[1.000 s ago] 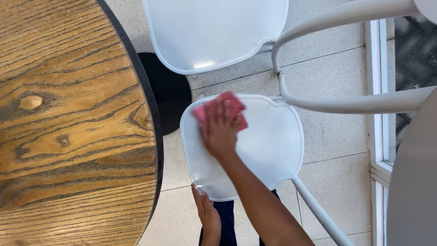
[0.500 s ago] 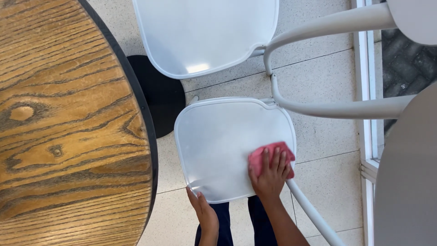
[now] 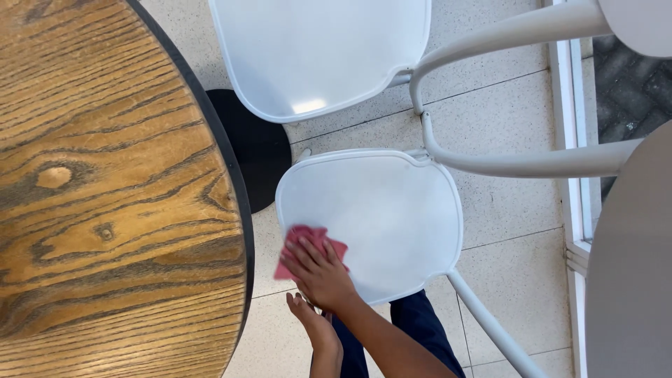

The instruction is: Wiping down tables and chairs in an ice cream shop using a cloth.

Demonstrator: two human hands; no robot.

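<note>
Cloth [image 3: 308, 246] under the flat right hand [image 3: 320, 274] has swept from the seat's [image 3: 392, 217] right edge to its near-left corner, while the left hand [image 3: 313, 323] grips the rim.

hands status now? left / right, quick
Left hand: fingers at the white chair seat near edge, grip cannot be told.
Right hand: flat, pressing the pink cloth on the seat.
</note>
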